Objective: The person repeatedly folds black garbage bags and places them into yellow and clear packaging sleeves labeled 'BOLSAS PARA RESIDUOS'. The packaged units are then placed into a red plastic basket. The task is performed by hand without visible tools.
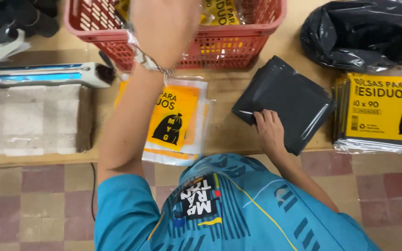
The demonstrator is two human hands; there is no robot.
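A stack of folded black plastic bags [287, 102] lies flat on the wooden counter [229, 125], turned at an angle, its near corner reaching the counter's front edge. Glossy and creased (light glints off the top fold). A clear packet with a yellow insert [210, 11] lies in the red basket [238, 44] at the counter's back edge.
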